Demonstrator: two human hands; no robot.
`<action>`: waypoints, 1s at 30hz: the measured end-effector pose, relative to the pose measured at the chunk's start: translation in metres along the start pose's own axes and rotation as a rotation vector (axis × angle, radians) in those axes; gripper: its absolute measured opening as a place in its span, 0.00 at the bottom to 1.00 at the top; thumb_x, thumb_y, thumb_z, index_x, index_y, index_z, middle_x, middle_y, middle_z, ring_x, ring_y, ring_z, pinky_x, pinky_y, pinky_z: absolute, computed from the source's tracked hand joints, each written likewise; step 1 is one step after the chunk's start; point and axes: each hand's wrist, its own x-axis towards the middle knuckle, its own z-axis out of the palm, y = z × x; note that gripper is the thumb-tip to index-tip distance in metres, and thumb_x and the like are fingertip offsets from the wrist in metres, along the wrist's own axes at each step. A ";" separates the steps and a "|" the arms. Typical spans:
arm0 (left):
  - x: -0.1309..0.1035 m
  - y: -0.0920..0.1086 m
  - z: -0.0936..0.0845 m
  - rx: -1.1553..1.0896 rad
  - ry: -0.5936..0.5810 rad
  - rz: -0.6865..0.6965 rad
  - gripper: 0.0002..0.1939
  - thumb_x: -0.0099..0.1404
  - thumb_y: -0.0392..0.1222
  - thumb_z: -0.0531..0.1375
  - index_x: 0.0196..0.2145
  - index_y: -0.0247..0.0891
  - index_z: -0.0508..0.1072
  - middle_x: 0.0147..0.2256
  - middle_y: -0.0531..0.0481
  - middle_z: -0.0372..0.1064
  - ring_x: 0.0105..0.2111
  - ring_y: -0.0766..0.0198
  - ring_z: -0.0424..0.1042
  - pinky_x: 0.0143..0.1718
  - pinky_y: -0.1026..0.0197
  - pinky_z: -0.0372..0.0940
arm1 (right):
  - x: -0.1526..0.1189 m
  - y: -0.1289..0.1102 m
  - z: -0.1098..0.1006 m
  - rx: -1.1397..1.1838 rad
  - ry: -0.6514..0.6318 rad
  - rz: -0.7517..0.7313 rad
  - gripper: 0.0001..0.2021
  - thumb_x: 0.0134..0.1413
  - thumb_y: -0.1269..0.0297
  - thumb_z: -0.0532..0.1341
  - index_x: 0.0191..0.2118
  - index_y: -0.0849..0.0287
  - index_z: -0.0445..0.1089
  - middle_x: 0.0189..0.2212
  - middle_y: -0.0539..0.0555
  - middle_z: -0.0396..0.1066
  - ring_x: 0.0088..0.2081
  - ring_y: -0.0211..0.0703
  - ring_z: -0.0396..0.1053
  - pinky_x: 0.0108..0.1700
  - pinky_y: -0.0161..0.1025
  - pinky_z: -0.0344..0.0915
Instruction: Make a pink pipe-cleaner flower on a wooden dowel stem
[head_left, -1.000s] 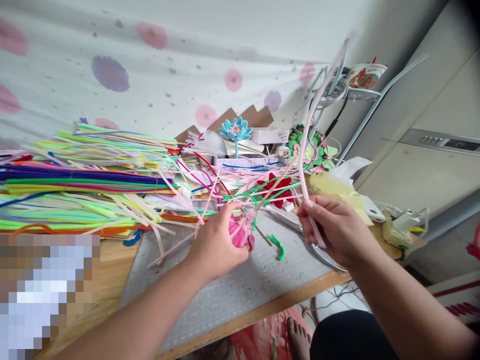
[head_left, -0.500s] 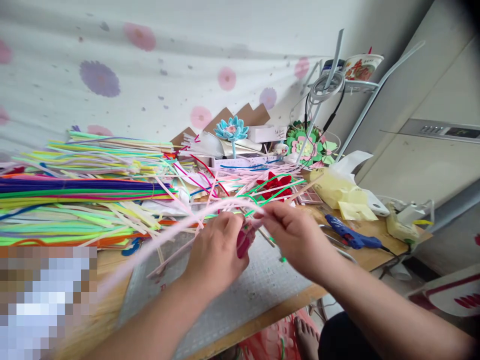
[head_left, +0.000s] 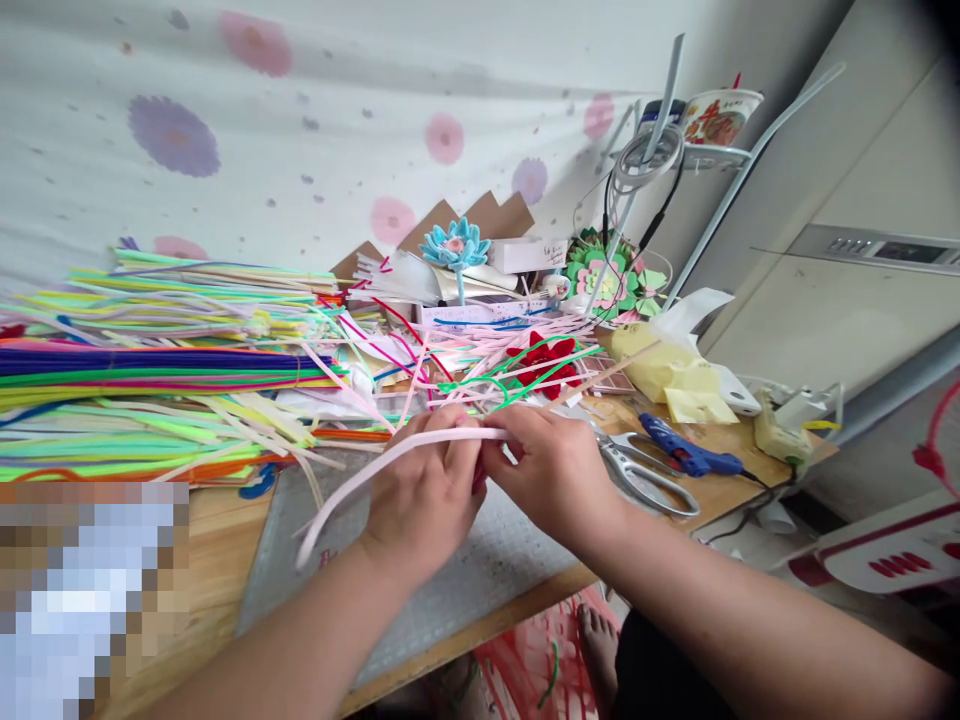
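Over the grey cutting mat (head_left: 450, 600), my two hands meet. My right hand (head_left: 555, 470) is closed, its thumb and fingers pinching one end of a pale pink pipe cleaner (head_left: 375, 462). The rest of that strip arches left across the back of my left hand (head_left: 427, 490), and its free end hangs over the mat. My left hand is curled closed around a small red or dark pink piece, of which only a sliver shows between the hands. The remainder of that piece is hidden by my fingers.
Bundles of coloured pipe cleaners (head_left: 165, 365) fill the left side. Behind the hands lie a red flower (head_left: 546, 362), loose strips and a blue flower (head_left: 455, 245). Silver scissors (head_left: 649, 480), a blue glue gun (head_left: 690, 447) and a yellow bag (head_left: 660, 365) are on the right.
The pink strip's free end has swung in from the lower left and now arches shorter, near my left hand. My right hand has moved slightly left and down. The red piece is more hidden.
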 end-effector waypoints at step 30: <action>0.015 0.011 -0.016 -1.181 -0.229 -0.609 0.28 0.47 0.34 0.65 0.47 0.43 0.65 0.42 0.50 0.70 0.38 0.59 0.71 0.40 0.57 0.66 | -0.006 0.013 0.006 1.409 -0.079 0.664 0.15 0.38 0.63 0.71 0.24 0.60 0.63 0.15 0.42 0.62 0.15 0.29 0.57 0.17 0.28 0.54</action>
